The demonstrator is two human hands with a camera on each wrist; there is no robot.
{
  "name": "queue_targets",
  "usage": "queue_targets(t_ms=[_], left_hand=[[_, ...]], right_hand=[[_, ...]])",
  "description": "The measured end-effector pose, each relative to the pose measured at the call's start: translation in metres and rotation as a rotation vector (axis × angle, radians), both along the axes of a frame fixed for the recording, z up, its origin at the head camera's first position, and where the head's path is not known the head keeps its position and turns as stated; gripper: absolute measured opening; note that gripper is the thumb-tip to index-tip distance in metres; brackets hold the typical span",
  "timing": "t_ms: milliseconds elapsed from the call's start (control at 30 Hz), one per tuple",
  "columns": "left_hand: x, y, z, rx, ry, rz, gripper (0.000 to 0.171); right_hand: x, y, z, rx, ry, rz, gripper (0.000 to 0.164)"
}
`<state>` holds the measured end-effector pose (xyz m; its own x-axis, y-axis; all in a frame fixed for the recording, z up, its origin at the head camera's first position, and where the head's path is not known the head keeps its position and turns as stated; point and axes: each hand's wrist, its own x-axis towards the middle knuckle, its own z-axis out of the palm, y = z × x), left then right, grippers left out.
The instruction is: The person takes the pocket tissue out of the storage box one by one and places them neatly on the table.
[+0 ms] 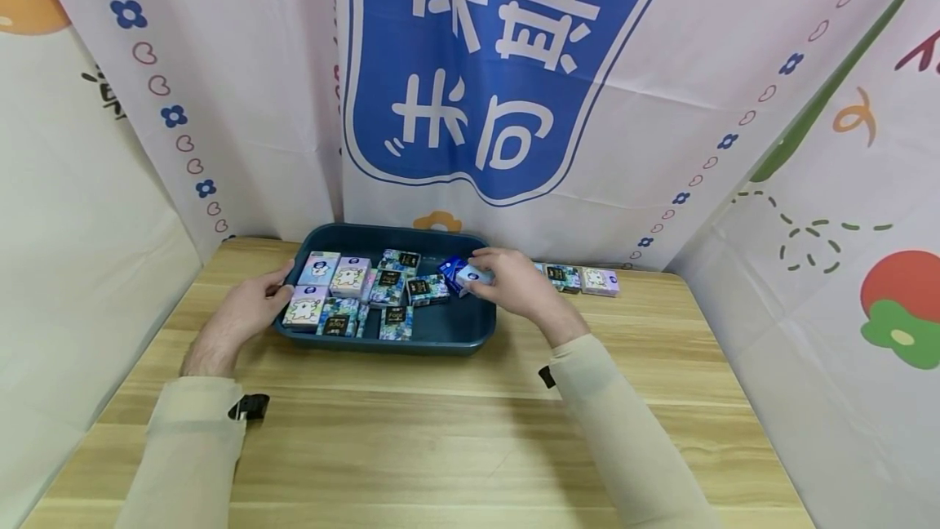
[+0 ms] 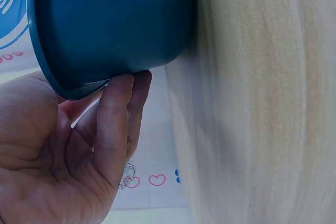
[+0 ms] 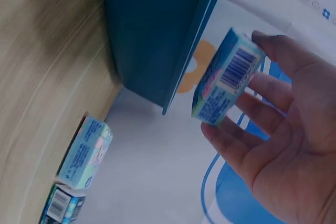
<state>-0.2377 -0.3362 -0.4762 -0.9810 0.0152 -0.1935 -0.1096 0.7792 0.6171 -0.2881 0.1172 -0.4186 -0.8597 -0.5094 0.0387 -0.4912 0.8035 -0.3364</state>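
A dark blue plastic bin [image 1: 396, 347] stands at the back of the table with several small pocket tissue packs in it, some pastel with a cartoon, others with a painted floral print. My left hand [image 1: 242, 308] grips the bin's left end, thumb at the rim and fingers against the outer wall [image 2: 115, 30]. Between thumb and fingers, my right hand [image 1: 517, 284] pinches a light blue tissue pack [image 3: 226, 77], over the bin's right end. Its barcode side shows in the right wrist view. Under that pack lies a darker blue pack [image 1: 451, 269] inside the bin.
To the right of the bin, more packs stand in a row along the curtain, among them a floral one [image 1: 563, 277] and a pink-purple one [image 1: 600, 282]. Printed cloth [image 1: 279, 88] hangs behind and on both sides of the wooden table [image 1: 411, 447].
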Motion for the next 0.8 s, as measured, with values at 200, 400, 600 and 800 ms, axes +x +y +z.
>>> queue_targets(t_ms=[200, 400, 600, 800], left_hand=[[0.0, 0.0, 0.001, 0.001, -0.006, 0.002, 0.067], [0.0, 0.0, 0.001, 0.005, -0.002, -0.001, 0.067], [0.001, 0.001, 0.002, 0.004, 0.005, -0.005, 0.067], [0.001, 0.0, 0.002, 0.001, 0.004, -0.007, 0.067]], right_hand=[[-0.005, 0.013, -0.001, -0.092, -0.006, -0.163, 0.053], [-0.01, 0.03, -0.002, -0.151, 0.032, -0.274, 0.051], [-0.015, 0.048, -0.005, -0.182, 0.074, -0.385, 0.052], [-0.018, 0.062, -0.009, -0.205, 0.08, -0.473, 0.053]])
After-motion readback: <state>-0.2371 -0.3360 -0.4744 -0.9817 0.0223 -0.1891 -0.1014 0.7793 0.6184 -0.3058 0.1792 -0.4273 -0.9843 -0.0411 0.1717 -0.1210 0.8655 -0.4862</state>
